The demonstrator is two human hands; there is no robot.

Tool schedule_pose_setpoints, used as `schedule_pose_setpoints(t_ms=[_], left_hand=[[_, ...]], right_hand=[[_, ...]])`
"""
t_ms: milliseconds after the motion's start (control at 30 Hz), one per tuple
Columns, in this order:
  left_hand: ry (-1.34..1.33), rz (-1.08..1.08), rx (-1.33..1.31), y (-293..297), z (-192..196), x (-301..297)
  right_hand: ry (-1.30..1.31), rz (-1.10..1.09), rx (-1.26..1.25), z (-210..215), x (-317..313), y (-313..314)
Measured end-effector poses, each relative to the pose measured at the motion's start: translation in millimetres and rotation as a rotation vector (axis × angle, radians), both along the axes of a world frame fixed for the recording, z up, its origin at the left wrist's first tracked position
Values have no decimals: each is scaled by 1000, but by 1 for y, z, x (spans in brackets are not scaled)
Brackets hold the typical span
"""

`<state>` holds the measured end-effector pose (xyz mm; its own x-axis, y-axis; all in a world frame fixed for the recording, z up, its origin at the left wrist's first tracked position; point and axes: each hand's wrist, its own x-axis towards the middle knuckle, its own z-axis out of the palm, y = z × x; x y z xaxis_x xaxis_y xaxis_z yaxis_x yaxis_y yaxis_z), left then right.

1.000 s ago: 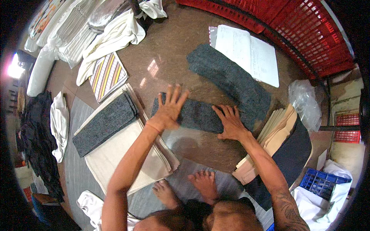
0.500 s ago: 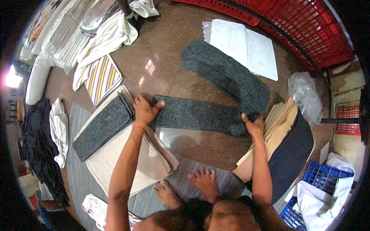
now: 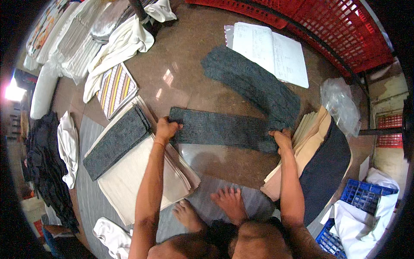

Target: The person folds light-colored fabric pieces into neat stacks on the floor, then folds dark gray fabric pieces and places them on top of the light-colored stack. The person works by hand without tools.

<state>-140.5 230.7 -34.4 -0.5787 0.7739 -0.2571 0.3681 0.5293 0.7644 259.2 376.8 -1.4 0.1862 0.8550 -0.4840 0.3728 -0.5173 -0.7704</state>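
A long dark grey cloth strip stretches sideways across the brown floor in front of me, then bends back at its right end and runs away to the far left. At its left end, my left hand is closed, the thumb over the edge. My right hand pinches the strip near the bend. Left of my left hand, a folded dark grey cloth rests on a stack of cream cloth. Close to my right hand lies a stack of tan and beige cloth with a navy piece on it.
An open notebook lies beyond the strip. Red plastic crates stand at the far right, near a clear plastic bag. A blue crate with white cloth is at the right. Bagged fabric and a striped book occupy the left.
My left hand has gone from spread fingers to a closed grip on the strip's left end. My right hand has shifted slightly and its fingers have drawn together on the cloth.
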Motion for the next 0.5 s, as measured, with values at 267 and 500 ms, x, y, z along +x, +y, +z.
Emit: schedule_pose_setpoints(t_ms=[267, 500], left_hand=[[-508, -45, 118, 65, 101, -12], [-534, 69, -99, 37, 50, -52]], right_hand=[[-120, 181, 106, -22, 44, 32], [-665, 446, 356, -6, -9, 2]])
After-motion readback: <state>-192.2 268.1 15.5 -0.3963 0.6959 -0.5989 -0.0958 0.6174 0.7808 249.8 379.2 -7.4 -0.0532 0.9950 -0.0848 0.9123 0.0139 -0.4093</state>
